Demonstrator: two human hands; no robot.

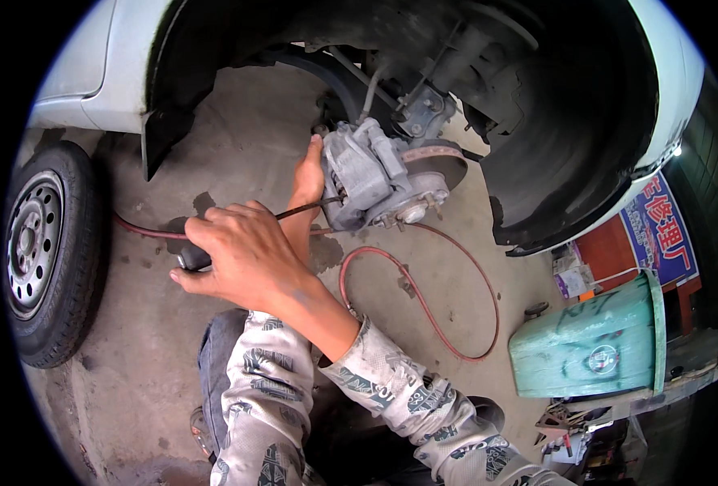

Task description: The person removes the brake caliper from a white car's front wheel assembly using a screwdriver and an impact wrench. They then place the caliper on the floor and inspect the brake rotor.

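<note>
My right hand (242,251) is closed round the dark handle of a long screwdriver (298,210). Its thin shaft reaches rightward, and the end goes in at the lower left side of a grey brake caliper (359,170). Crossing beneath the right wrist, my left hand (307,174) grips the caliper's left side; the thumb shows against it and the other fingers are hidden behind. The caliper sits over a brake disc (436,168) with a studded wheel hub (413,212) in front.
Above is the wheel arch (586,121) of a white car. A removed wheel (35,251) stands at left. A red hose (432,312) loops across the concrete floor. A green bin (590,344) lies at right, near a blue sign (658,227) and scattered tools (565,429).
</note>
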